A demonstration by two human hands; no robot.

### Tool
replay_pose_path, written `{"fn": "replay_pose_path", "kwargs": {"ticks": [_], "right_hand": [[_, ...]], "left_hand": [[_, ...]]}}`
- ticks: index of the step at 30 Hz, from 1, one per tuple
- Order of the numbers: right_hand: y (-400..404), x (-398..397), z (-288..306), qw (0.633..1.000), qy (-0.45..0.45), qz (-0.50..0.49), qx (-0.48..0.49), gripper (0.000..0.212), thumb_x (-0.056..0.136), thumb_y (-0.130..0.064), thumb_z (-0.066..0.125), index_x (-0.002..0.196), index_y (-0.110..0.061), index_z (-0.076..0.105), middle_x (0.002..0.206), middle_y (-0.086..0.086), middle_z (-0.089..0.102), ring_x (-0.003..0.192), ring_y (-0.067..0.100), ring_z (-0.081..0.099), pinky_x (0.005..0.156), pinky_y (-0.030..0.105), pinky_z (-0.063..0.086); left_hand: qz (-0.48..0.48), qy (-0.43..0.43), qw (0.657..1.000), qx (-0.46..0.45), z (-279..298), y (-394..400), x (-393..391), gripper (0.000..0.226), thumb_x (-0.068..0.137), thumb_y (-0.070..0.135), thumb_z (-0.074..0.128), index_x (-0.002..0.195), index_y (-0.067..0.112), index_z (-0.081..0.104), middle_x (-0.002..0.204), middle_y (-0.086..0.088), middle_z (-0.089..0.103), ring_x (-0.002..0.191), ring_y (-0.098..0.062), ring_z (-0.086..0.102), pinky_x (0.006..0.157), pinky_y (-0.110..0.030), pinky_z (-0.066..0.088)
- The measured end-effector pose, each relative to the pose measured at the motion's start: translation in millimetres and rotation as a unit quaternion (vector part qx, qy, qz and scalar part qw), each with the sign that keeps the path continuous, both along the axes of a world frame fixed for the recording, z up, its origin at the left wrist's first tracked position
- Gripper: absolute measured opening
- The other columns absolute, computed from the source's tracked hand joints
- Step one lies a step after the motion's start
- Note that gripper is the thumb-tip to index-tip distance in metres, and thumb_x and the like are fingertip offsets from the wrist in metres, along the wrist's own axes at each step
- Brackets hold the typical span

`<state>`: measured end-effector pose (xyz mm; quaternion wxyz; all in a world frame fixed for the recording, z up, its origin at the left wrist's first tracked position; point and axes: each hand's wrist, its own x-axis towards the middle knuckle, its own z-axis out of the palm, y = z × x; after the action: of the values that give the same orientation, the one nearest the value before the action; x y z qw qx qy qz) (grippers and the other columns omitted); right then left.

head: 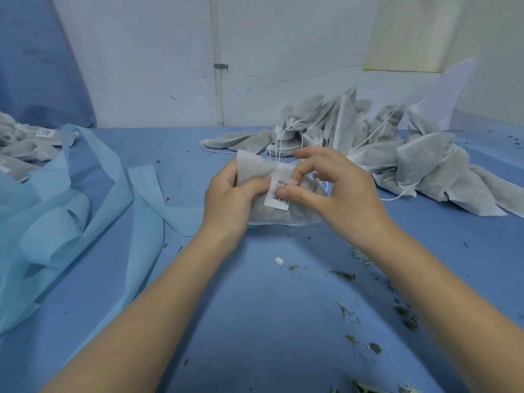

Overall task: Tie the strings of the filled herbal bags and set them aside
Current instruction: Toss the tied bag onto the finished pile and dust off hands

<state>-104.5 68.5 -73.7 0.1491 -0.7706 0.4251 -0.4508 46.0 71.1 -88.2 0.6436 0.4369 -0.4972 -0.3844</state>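
Observation:
A filled white herbal bag (272, 215) lies on the blue table cover (255, 307) in the middle of the head view. A white barcode label (272, 198) sits on its top. My left hand (229, 202) grips the bag's left end, thumb beside the label. My right hand (337, 191) is over the bag's right end, thumb and forefinger pinching at the label's upper edge. Thin white string (326, 185) shows under the right fingers. A heap of filled bags (397, 154) with loose white strings lies behind the hands at the right.
Light blue fabric strips (71, 199) lie crumpled at the left. More grey bags with a label (25, 146) sit at the far left. Herb crumbs (405, 316) and a small white scrap (279, 261) dot the cover. A white wall with a pipe (217, 66) closes the back.

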Motion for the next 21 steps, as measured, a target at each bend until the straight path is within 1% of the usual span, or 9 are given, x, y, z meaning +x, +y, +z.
{"fn": "replay_pose_path", "kwargs": {"ticks": [2, 4, 6, 8, 9, 12, 16, 18, 21], "right_hand": [[1.4, 0.4, -0.5, 1.000, -0.019, 0.009, 0.019, 0.020, 0.074, -0.029, 0.080, 0.073, -0.032, 0.060, 0.119, -0.012, 0.062, 0.110, -0.008, 0.051, 0.095, 0.016, 0.039], [2.4, 1.3, -0.8, 0.998, -0.041, 0.011, 0.039, 0.022, 0.075, -0.029, 0.079, 0.074, -0.034, 0.058, 0.104, -0.013, 0.067, 0.098, -0.005, 0.057, 0.087, 0.018, 0.043], [2.4, 1.9, -0.7, 0.996, -0.064, 0.013, 0.054, 0.030, 0.074, -0.027, 0.081, 0.086, -0.036, 0.054, 0.093, -0.011, 0.070, 0.089, 0.004, 0.062, 0.081, 0.022, 0.047], [1.7, 0.2, -0.6, 0.990, -0.112, 0.032, 0.081, 0.050, 0.071, -0.020, 0.083, 0.103, -0.037, 0.048, 0.092, -0.006, 0.072, 0.088, 0.008, 0.066, 0.082, 0.024, 0.050], [0.8, -1.3, -0.5, 0.986, -0.135, 0.038, 0.091, 0.055, 0.071, -0.017, 0.083, 0.107, -0.036, 0.046, 0.092, -0.003, 0.073, 0.088, 0.011, 0.067, 0.083, 0.027, 0.051], [-0.9, -4.4, 1.2, 0.976, -0.180, 0.046, 0.114, 0.044, 0.074, -0.016, 0.081, 0.105, -0.032, 0.053, 0.091, -0.003, 0.074, 0.087, 0.011, 0.068, 0.083, 0.030, 0.052], [-4.1, -2.9, -0.4, 0.957, -0.247, 0.066, 0.136, 0.025, 0.072, -0.032, 0.075, 0.095, -0.026, 0.065, 0.083, -0.008, 0.073, 0.085, 0.005, 0.067, 0.088, 0.026, 0.050], [-4.8, 0.3, -2.5, 0.956, -0.267, 0.035, 0.114, 0.018, 0.075, -0.026, 0.078, 0.089, -0.027, 0.066, 0.080, -0.008, 0.071, 0.080, 0.003, 0.066, 0.082, 0.020, 0.050], [-5.4, 4.6, -7.1, 0.952, -0.301, -0.008, 0.060, 0.022, 0.075, -0.020, 0.080, 0.083, -0.030, 0.063, 0.068, -0.007, 0.069, 0.069, 0.003, 0.065, 0.075, 0.017, 0.048]], "left_hand": [[-0.014, 0.003, 1.000, 0.003, 1.0, 0.8, -0.5, 0.014, 0.065, 0.011, 0.070, 0.072, 0.020, 0.063, 0.064, 0.011, 0.063, 0.062, -0.004, 0.056, 0.057, -0.014, 0.045], [-0.029, 0.012, 1.000, 0.005, 1.9, 1.5, -1.4, 0.014, 0.065, 0.009, 0.068, 0.073, 0.019, 0.062, 0.063, 0.011, 0.064, 0.060, -0.004, 0.057, 0.055, -0.013, 0.044], [-0.038, 0.010, 0.999, 0.005, 2.9, 1.8, -0.9, 0.016, 0.059, 0.014, 0.062, 0.075, 0.017, 0.063, 0.067, 0.008, 0.064, 0.064, -0.007, 0.058, 0.057, -0.015, 0.045], [-0.055, -0.005, 0.998, 0.002, 3.2, 2.5, 0.2, 0.024, 0.058, 0.016, 0.057, 0.081, 0.017, 0.065, 0.071, 0.006, 0.065, 0.069, -0.009, 0.059, 0.060, -0.017, 0.047], [-0.070, -0.014, 0.997, 0.001, 3.1, 3.3, 0.0, 0.028, 0.059, 0.016, 0.057, 0.086, 0.016, 0.065, 0.075, 0.005, 0.066, 0.072, -0.010, 0.060, 0.062, -0.019, 0.048], [-0.091, -0.047, 0.995, 0.003, 1.6, 5.6, -3.1, 0.042, 0.057, 0.015, 0.066, 0.099, 0.016, 0.061, 0.088, 0.003, 0.069, 0.079, -0.010, 0.065, 0.069, -0.021, 0.052], [-0.082, -0.050, 0.995, 0.007, 0.2, 4.9, -7.5, 0.051, 0.054, 0.011, 0.072, 0.104, 0.015, 0.061, 0.092, 0.003, 0.072, 0.083, -0.010, 0.068, 0.071, -0.022, 0.054], [-0.080, -0.057, 0.995, 0.010, -0.1, 5.3, -9.1, 0.052, 0.053, 0.010, 0.073, 0.104, 0.013, 0.062, 0.094, 0.001, 0.072, 0.085, -0.012, 0.069, 0.075, -0.025, 0.055], [-0.093, -0.052, 0.994, 0.006, -1.0, 6.0, -11.4, 0.047, 0.060, -0.002, 0.077, 0.103, 0.011, 0.063, 0.092, 0.000, 0.073, 0.082, -0.012, 0.069, 0.072, -0.025, 0.054]]}}
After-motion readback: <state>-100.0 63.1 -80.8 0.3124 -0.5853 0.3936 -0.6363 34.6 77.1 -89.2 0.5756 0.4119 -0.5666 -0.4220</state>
